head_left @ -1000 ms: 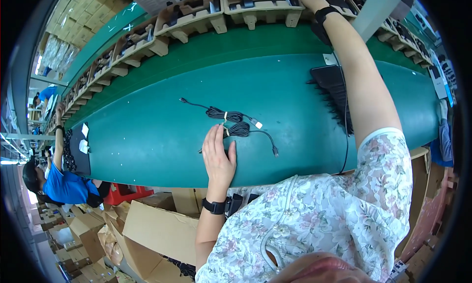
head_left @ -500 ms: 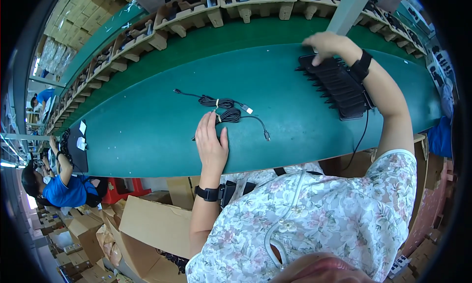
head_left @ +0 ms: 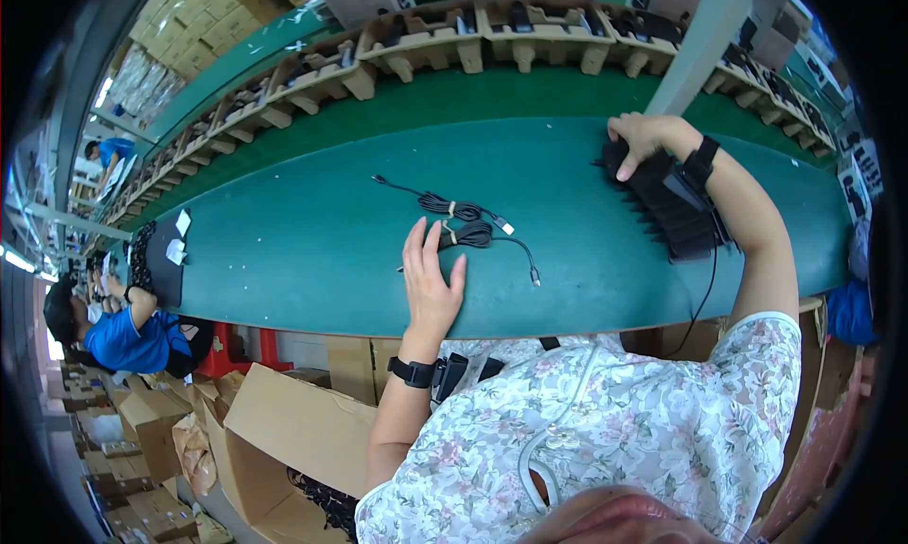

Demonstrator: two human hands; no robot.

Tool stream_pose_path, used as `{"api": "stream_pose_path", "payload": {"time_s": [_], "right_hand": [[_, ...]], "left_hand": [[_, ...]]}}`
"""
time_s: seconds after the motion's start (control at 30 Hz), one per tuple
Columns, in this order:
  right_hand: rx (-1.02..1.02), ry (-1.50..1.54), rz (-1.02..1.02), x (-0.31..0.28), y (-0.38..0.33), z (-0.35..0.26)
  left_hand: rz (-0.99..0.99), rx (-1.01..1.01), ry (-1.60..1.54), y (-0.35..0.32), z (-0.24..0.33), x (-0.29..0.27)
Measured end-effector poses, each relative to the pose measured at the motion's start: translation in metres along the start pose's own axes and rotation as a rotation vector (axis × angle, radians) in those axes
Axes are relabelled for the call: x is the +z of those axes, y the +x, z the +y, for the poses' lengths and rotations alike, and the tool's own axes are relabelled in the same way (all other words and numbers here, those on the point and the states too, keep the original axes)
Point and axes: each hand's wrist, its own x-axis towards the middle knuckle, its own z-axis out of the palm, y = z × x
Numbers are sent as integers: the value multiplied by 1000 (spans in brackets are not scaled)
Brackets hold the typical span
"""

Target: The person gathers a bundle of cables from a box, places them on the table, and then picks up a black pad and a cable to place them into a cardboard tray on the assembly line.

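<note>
Two bundled black cables (head_left: 463, 220) lie on the green bench top, each with a pale tie around its coil. My left hand (head_left: 430, 279) rests beside the nearer coil, fingers stretched out and thumb apart, holding nothing. Farther right, my right hand (head_left: 648, 139) is closed around the far end of a black finned object (head_left: 676, 213), thumb on the near side. Spiky edges line its left side; whether it is one piece or a stack I cannot tell. A thin black cord (head_left: 707, 293) hangs from its near end over the bench edge.
Brown moulded trays (head_left: 549, 47) holding dark parts line the back. A pale post (head_left: 705, 47) rises behind my right hand. Below the bench at left stands an open carton (head_left: 303, 421). Another person in blue (head_left: 132, 341) works at the far left.
My right hand's fingers, spread and blurred earlier, have curled around the finned object's far end. The whole view has shifted slightly; the left hand stays beside the cables.
</note>
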Motion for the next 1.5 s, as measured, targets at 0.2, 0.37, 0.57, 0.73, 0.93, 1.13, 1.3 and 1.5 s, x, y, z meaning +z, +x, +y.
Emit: {"api": "stream_pose_path", "payload": {"time_s": [0.2, 0.37, 0.57, 0.73, 0.93, 1.13, 1.3, 1.5], "right_hand": [[-415, -318, 620, 2, 5, -57], [-827, -236, 645, -23, -37, -170], [-659, 759, 648, -23, -26, -175], [-480, 780, 924, -43, 7, -143], [258, -57, 1424, -138, 58, -22], [321, -240, 1271, -162, 122, 47], [168, -99, 1310, -159, 154, 57], [64, -263, 1230, -142, 191, 51]], "left_hand": [[149, 103, -205, 26, 22, -3], [-38, 30, -420, 47, 39, 7], [-272, -506, -1388, 57, 52, 4], [-139, -289, -887, 44, 35, 6], [-102, 19, 48, 4, -3, -6], [-132, -28, 1, 11, -3, -14], [-160, -33, -16, 13, -7, -14], [-177, -109, 27, 4, -11, -25]]}}
